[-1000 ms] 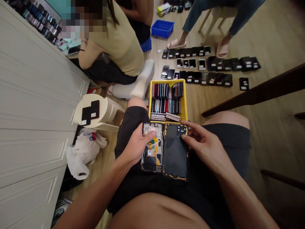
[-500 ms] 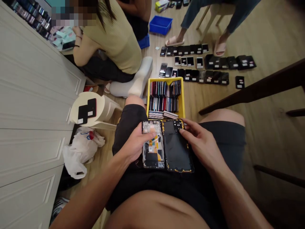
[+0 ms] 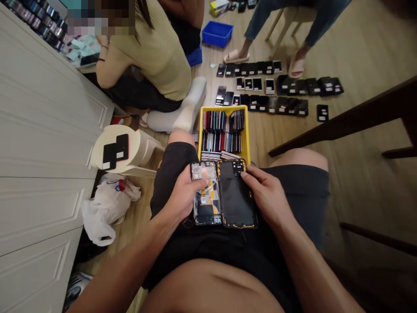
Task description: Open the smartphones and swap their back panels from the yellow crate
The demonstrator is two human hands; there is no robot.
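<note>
Phone chassis (image 3: 206, 193), opened with board exposed, sits on lap in left hand (image 3: 184, 195), thumb clamped across its upper part. Right hand (image 3: 265, 198) grips black back cover (image 3: 236, 198) touching chassis's right edge, fingertips pinching cover's top corner. Yellow bin (image 3: 247, 134) of phones stands just beyond knees.

The left hand (image 3: 184, 195) is covering the left edge of the phone (image 3: 208, 208), and the right hand (image 3: 267, 198) is hiding the right edge of the cover (image 3: 236, 202). Both parts are blocking the near rim of the bin (image 3: 246, 130). The top edge is cutting off a seated person (image 3: 257, 17) above the knees.
</note>
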